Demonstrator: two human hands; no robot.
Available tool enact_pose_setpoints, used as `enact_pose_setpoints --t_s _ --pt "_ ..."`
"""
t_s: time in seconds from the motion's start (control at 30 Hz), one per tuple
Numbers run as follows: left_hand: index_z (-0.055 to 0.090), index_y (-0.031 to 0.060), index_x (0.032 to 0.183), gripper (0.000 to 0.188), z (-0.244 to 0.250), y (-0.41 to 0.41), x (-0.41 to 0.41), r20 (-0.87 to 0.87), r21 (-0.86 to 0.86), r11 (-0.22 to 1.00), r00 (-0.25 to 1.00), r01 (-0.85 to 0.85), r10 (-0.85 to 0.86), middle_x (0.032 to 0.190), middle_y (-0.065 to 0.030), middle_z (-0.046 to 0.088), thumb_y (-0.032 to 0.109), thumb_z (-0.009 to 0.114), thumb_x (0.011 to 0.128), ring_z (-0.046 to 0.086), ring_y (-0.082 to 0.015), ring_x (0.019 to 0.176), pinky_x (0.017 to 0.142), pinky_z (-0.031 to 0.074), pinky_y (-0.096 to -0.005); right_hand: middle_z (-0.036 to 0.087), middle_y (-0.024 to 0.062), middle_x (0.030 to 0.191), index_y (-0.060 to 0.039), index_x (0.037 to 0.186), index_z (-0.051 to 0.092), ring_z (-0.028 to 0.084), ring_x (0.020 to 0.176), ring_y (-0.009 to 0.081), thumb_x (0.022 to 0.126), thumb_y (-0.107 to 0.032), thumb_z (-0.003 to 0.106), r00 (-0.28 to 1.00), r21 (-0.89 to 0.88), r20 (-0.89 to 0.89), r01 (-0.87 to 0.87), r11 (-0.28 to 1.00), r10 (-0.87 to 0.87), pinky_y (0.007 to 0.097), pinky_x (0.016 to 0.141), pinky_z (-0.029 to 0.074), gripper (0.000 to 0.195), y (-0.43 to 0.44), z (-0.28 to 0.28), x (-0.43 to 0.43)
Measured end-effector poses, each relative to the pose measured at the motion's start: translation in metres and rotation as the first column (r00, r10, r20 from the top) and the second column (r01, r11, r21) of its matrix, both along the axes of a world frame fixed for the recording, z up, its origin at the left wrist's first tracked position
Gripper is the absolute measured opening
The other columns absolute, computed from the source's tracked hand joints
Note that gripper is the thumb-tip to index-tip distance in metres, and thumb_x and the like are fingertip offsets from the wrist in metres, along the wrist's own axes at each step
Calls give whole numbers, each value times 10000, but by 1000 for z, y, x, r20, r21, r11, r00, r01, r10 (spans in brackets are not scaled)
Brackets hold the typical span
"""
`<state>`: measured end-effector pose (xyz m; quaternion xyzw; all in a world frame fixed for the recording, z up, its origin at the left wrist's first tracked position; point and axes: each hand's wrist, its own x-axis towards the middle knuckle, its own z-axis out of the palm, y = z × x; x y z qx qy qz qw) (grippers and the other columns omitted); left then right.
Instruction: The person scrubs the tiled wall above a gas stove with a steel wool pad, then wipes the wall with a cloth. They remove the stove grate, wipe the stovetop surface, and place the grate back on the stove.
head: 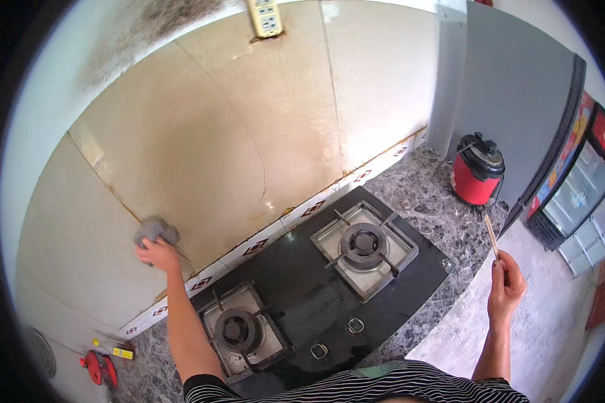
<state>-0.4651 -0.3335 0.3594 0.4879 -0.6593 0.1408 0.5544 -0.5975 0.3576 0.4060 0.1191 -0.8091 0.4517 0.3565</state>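
My left hand (160, 254) grips a grey cloth or scrubbing pad (156, 229), slightly blurred, against the stained tiled wall (217, 131). It sits at a brownish joint between tiles, above the patterned tile strip (256, 247). On the right, my right hand (506, 284) pinches a thin, pale stick-like tool (491, 236) that points upward; its exact kind is unclear. That hand is raised beyond the counter's front edge. Between my arms lies a black two-burner gas hob (302, 282), with a right burner (364, 242) and a left burner (238, 330), partly behind my left forearm.
A red rice cooker (476, 176) with a black lid stands on the marbled counter (423, 186) at the right. Beyond it are a grey panel (514, 90) and a display fridge (580, 191). A socket strip (267, 19) hangs above. Red object (100, 368) and yellow packet (123, 353) lie lower left.
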Motion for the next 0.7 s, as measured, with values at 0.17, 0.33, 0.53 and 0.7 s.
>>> enact_pose_setpoints --t_s 0.17,0.33,0.53,0.7 --pt "463 31 1146 365 22 6 0 -489 389 801 839 455 -239 1169 -216 447 196 549 831 481 -381 982 839 404 -484 565 31 693 -10 952 626 479 592 68 814 -37 588 982 -77 188 9 997 6 218 525 388 146 17 -12 3" --pt "496 123 1129 319 60 48 -4 -975 -116 -119 -136 986 -177 1072 -65 554 316 454 878 522 -266 928 730 443 -412 525 69 592 -30 973 603 461 525 92 829 -76 556 940 -96 341 25 995 9 256 489 377 158 31 -48 -17" --pt "516 134 1130 369 92 219 -35 -964 -234 -311 -261 921 -48 1122 -60 550 379 436 867 504 -285 994 746 412 -478 605 154 707 18 987 571 590 621 196 799 -55 549 915 -26 401 -28 999 36 295 609 466 204 57 -114 -68" --pt "488 101 1165 367 60 331 -61 -993 -95 -448 -119 889 -25 1176 -90 521 330 453 880 491 -279 1076 905 396 -482 584 22 756 13 987 576 505 677 73 833 -67 555 855 -399 348 -237 886 385 227 600 427 175 34 -75 -97"
